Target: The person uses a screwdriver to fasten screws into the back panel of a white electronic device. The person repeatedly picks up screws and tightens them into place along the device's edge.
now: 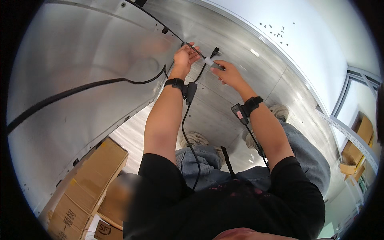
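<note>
My right hand [228, 75] is closed around the grey handle of a long screwdriver [208, 61]. Its pale collar shows past my fingers, and a thin dark shaft runs up and left toward the corner of a large metal panel [100, 52]. Beside that shaft, at the panel's corner, my left hand [186, 57] has its fingers apart and loosely bent. Whether its fingertips touch the shaft is hard to make out. The tool's tip is lost against the panel's dark edge. A black plug [216, 51] on a cord lies on the floor just beyond my hands.
A thick black cable [84, 86] crosses the panel at left. Cardboard boxes [86, 180] stand at lower left. A white surface [280, 18] with scattered small dark screw-like pieces lies at upper right. Metal shelving [348, 140] with cardboard stands at right. Cabled devices are strapped to my wrists.
</note>
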Demonstrator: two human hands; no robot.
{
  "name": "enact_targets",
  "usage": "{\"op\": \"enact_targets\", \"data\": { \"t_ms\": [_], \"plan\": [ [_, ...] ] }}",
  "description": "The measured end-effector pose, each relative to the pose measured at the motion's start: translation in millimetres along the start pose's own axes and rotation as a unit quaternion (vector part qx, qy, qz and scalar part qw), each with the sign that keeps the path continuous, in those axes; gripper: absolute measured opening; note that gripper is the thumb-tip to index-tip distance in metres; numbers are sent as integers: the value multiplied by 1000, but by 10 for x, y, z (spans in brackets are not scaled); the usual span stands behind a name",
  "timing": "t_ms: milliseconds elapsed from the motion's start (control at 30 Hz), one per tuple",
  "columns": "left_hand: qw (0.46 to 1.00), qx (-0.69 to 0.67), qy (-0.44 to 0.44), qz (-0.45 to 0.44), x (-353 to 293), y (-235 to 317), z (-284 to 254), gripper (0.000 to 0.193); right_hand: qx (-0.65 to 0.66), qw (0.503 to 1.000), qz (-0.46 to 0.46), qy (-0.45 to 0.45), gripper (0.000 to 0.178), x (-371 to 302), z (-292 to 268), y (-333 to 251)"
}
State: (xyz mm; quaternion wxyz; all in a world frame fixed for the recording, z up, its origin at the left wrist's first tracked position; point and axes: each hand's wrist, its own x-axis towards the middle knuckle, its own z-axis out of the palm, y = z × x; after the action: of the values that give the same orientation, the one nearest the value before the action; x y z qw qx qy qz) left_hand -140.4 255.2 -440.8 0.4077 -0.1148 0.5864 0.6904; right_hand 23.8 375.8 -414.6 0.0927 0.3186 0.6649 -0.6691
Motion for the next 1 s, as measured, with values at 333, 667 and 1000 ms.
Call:
{"op": "enact_targets", "data": {
  "t_ms": [333, 667, 1000],
  "plan": [
    [998, -33, 34, 36, 146, -69, -162, 19, -1, 1000, 28, 7, 42, 235, 140, 128],
    [995, -31, 82, 52, 165, -114, -134, 16, 15, 1000, 7, 12, 40, 267, 134, 171],
    [995, -30, 89, 46, 168, -112, -144, 14, 104, 991, 80, -15, 37, 320, 58, 164]
  ]
}}
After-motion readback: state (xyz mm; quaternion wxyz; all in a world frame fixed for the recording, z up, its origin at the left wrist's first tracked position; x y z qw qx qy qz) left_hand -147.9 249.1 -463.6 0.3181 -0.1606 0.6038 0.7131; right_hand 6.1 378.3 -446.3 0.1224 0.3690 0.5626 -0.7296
